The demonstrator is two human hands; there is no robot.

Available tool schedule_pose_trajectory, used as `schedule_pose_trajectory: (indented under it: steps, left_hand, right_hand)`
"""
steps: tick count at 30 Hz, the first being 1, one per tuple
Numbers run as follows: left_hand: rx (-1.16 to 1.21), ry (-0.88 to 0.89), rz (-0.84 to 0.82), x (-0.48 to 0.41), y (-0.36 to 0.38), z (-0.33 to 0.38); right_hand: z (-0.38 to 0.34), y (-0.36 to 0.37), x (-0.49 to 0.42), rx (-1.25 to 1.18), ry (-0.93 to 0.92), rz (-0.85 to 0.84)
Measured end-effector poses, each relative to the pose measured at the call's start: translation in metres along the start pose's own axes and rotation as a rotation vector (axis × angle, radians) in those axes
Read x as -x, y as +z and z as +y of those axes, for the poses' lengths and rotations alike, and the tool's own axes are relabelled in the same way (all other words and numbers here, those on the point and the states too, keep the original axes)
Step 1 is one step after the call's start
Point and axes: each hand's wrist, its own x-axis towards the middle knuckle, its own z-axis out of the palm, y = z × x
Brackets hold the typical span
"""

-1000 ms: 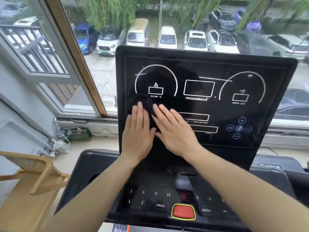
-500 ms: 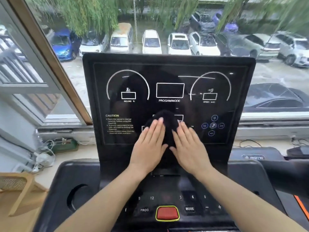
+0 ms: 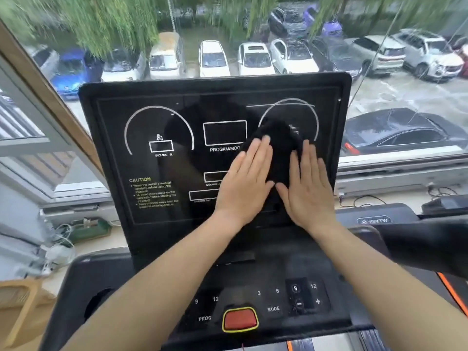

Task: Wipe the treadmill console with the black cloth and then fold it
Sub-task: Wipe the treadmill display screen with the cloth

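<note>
The black treadmill console (image 3: pixel 157 97) stands upright in front of me, with white dial outlines and yellow caution text. A bunched black cloth (image 3: pixel 279 145) lies against its right-centre, covering part of the right dial. My left hand (image 3: pixel 247 184) and my right hand (image 3: pixel 307 188) lie flat side by side on the cloth's lower part, fingers straight, pinning it to the screen. The cloth's top edge pokes out above my fingertips; its lower part is hidden under my palms.
Below the screen is the button panel with a red stop button (image 3: pixel 240 319) and a cup holder (image 3: pixel 97 302) at the left. A black handlebar (image 3: pixel 425 247) juts in from the right. Cables (image 3: pixel 60 249) lie on the sill, and a wooden chair (image 3: pixel 20 305) stands at the lower left.
Both hands have slid the cloth rightward across the screen, from below the left dial to the centre, then up onto the right dial. The caution text is now uncovered.
</note>
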Motion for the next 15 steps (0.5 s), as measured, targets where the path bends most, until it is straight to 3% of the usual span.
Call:
schedule_pose_trajectory:
  steps: [4,9,15]
  left_hand:
    - [-0.037,0.024,-0.104,0.082,0.023,-0.012]
    - [-0.06,-0.124,-0.047,0.066,0.012,-0.044]
    - [-0.057,-0.313,0.115,-0.07,-0.038,-0.029]
  right_hand:
    - [-0.032,0.029,0.044,0.038,-0.227,-0.087]
    - [-0.053,0.01,-0.01,0.068,-0.419,0.057]
    - [0.011,-0.056,-0.102,0.041,-0.139,0.176]
